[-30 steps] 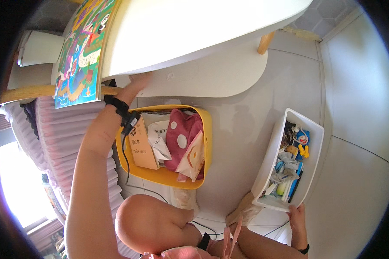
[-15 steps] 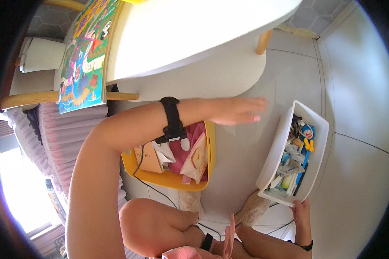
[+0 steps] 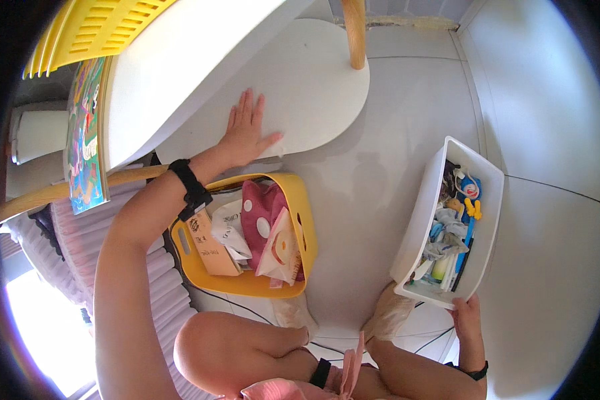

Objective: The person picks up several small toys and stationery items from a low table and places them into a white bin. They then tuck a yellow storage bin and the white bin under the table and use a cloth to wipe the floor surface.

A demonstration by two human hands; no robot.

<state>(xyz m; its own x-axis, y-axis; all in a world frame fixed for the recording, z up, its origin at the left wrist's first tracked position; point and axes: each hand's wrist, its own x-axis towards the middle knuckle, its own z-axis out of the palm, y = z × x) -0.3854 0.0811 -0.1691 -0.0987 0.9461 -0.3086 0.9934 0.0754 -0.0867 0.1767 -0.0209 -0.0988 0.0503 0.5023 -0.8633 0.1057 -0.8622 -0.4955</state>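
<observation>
My left hand (image 3: 247,133) lies flat with fingers spread on the white round lower shelf (image 3: 313,73) under a white tabletop (image 3: 180,60). A black band sits on that wrist. Just below the arm stands a yellow bin (image 3: 303,220) on the floor, holding a red spotted cloth, paper packets and a tan packet. My right hand (image 3: 467,320) grips the near rim of a white bin (image 3: 423,220) at the right. The white bin is filled with small toys, tubes and wrappers.
A wooden table leg (image 3: 355,33) rises at the top. A yellow slatted basket (image 3: 93,30) and a colourful picture book (image 3: 85,133) sit at the upper left. Pink pleated fabric (image 3: 73,247) hangs at the left. My bare knees (image 3: 227,347) and a black cable lie at the bottom.
My left arm has swung from the yellow bin across toward the white bin, then back to rest flat on the lower shelf. The right hand stays on the white bin.
</observation>
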